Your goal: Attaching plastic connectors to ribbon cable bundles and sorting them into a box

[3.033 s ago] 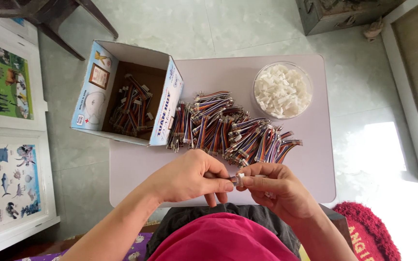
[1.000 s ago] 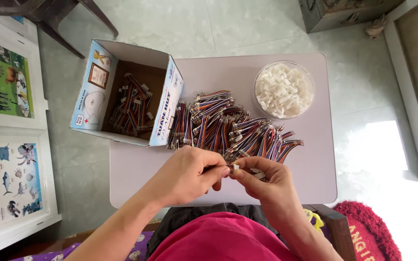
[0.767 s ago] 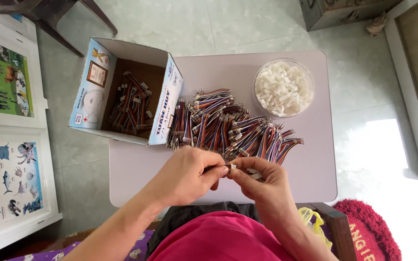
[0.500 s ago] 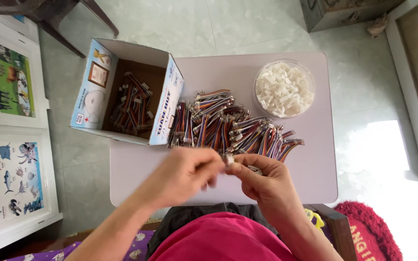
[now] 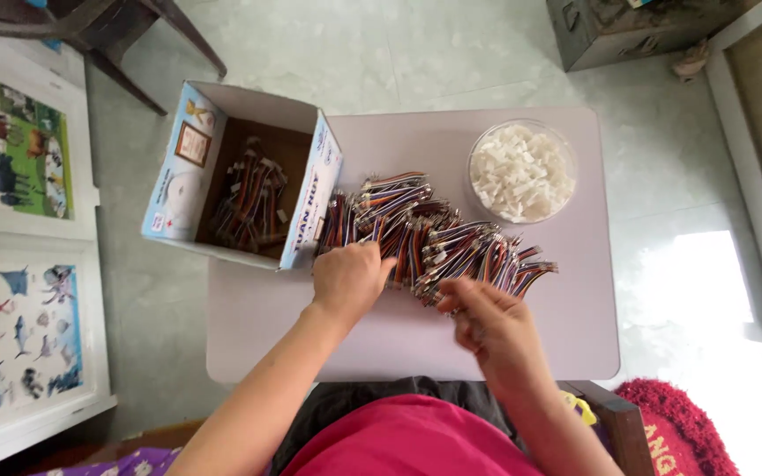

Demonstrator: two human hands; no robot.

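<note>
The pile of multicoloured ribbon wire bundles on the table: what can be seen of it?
The pile of multicoloured ribbon wire bundles is many short striped cable lengths, loosely heaped across the middle of the pale table, between the open cardboard box and the clear bowl of white pieces. The left hand rests on its near-left edge; the right hand touches its near edge.

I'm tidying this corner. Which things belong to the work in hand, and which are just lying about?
In use:
left hand
right hand
pile of coloured wire bundles
bowl of white connectors
cardboard box holding more bundles
table

Lying about:
animal posters
grey crate
red mat
</note>
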